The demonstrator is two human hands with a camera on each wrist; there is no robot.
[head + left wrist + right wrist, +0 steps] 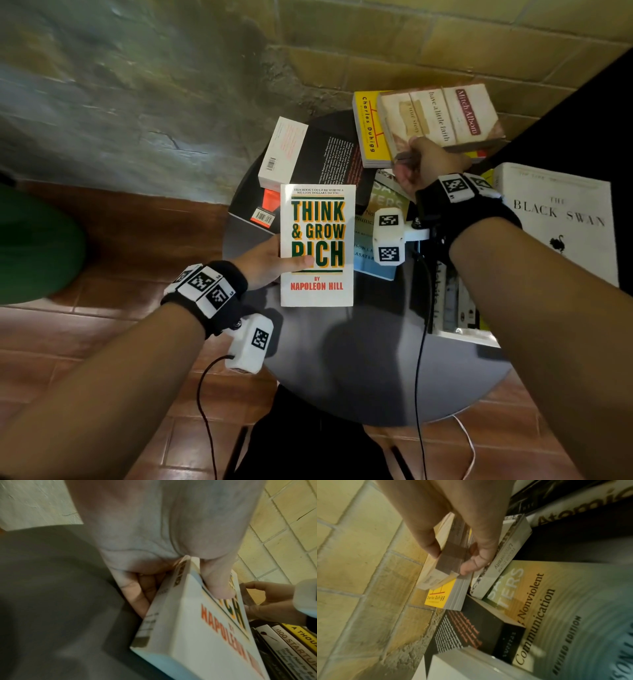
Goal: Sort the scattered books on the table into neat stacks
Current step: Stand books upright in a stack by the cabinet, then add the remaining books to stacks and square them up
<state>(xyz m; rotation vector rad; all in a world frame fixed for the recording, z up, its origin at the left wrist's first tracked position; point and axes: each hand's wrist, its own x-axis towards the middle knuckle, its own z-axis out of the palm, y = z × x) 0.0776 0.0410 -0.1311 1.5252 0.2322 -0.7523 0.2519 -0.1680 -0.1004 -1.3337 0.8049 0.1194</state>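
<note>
Head view: the left hand [262,262] grips a white paperback titled "Think & Grow Rich" [317,245] by its left edge, thumb laid across the cover and fingers curled underneath, holding it above the near-left part of the round dark grey surface [359,370]. The right hand [423,161] pinches the near corner of a cream paperback titled "Have a Little Faith" [442,118], thumb on top and fingers below, lifted over a yellow Charles Duhigg paperback [366,130] at the far edge. Left of that lie a black book with small white text [329,161] and a white paperback with a barcode [282,154]. A blue-and-tan "Nonviolent Communication" book [539,608] sits between the hands. At the far right lies a white "The Black Swan" book [561,219].
</note>
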